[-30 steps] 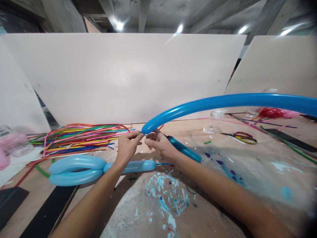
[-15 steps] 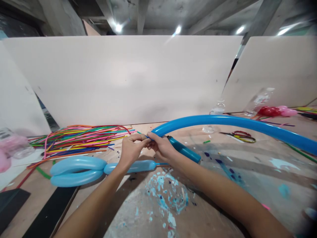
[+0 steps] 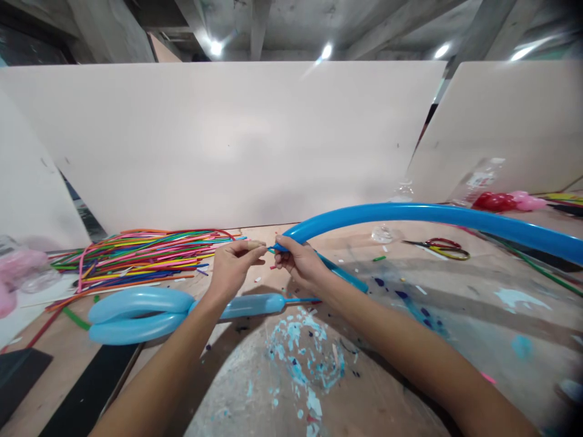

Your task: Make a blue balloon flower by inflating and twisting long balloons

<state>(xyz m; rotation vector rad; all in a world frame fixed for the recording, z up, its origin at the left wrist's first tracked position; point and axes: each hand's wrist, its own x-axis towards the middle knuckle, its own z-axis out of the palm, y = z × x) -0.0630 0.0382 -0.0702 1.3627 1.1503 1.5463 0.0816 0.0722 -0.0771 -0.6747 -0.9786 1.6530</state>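
Note:
A long inflated blue balloon (image 3: 410, 214) arches from the table's middle out past the right edge. My right hand (image 3: 298, 262) is closed on its neck end. My left hand (image 3: 234, 265) pinches the thin blue tail of that same balloon just left of the right hand. Below my hands a light-blue twisted balloon (image 3: 136, 306) lies on the table, a loop at its left and a thin tail to the right. A teal hand pump (image 3: 346, 278) lies behind my right wrist, partly hidden.
A heap of several uninflated balloons in many colours (image 3: 141, 255) lies at the left. Scissors (image 3: 439, 249) lie at the right, near clear bottles (image 3: 476, 182) and a red-and-pink balloon shape (image 3: 501, 201). White boards (image 3: 228, 139) wall in the paint-stained table (image 3: 455, 321).
The long blue balloon dropped from its higher arc and now hangs lower. My hands drew together at its end, then parted slightly, the left pulling the tail leftward.

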